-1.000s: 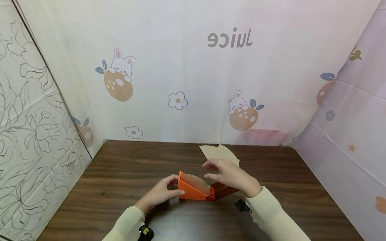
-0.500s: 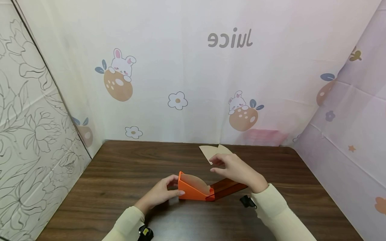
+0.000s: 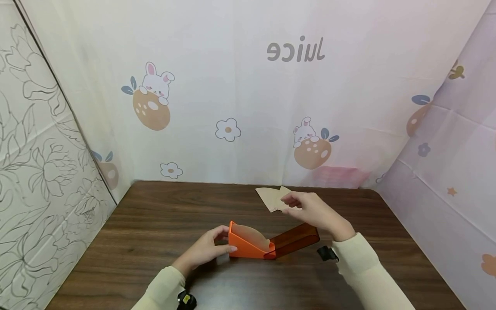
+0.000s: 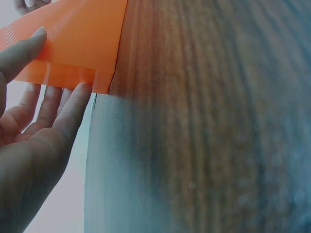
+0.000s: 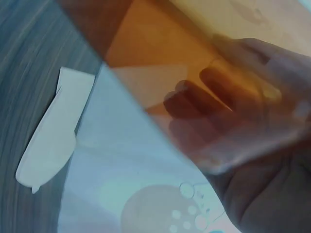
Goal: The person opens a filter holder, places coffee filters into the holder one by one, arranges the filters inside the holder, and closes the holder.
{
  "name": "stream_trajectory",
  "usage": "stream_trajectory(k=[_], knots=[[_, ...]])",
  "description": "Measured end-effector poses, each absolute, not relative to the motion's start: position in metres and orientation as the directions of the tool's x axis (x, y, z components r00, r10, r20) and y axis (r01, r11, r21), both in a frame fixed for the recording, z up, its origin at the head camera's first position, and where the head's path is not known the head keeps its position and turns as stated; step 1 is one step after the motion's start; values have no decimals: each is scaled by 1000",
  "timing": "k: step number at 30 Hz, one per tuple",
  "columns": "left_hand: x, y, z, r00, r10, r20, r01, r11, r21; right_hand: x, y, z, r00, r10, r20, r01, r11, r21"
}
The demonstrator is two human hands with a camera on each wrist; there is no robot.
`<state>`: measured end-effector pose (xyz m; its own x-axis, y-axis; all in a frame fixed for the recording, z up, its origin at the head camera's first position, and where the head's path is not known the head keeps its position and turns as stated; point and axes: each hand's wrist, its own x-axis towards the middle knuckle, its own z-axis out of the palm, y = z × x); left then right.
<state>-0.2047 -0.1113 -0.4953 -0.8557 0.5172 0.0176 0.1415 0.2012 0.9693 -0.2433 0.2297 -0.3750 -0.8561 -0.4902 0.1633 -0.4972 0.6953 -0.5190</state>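
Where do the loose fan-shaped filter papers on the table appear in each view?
Head: the filter papers lie right of centre, near the far edge of the table, partly hidden by the right hand.
Left wrist: not visible.
Right wrist: the filter papers lie at left.
Shared landmark: the dark wood-grain table.

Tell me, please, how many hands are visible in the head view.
2: the left hand grips the orange filter holder; the right hand is near its open, translucent amber lid. No others show.

A pale backdrop (image 3: 252, 94) — bunny-printed — stands behind a brown table (image 3: 186, 211).
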Motion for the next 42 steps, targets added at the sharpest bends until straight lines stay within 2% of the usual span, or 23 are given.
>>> stream_trajectory(k=[16,30,42], knots=[[-205,-111,-495,-858,513,20,142,200,969,-265,255,-395,-881,-454,136,-452,721,-525],[-203,-111,-493,-860,510,21,148,211,966,-292,274,-422,-925,-379,10,-312,745,-589],[-205,-110,-494,-859,511,27,159,216,963,-308,283,-452,-953,-303,20,-253,758,-601]])
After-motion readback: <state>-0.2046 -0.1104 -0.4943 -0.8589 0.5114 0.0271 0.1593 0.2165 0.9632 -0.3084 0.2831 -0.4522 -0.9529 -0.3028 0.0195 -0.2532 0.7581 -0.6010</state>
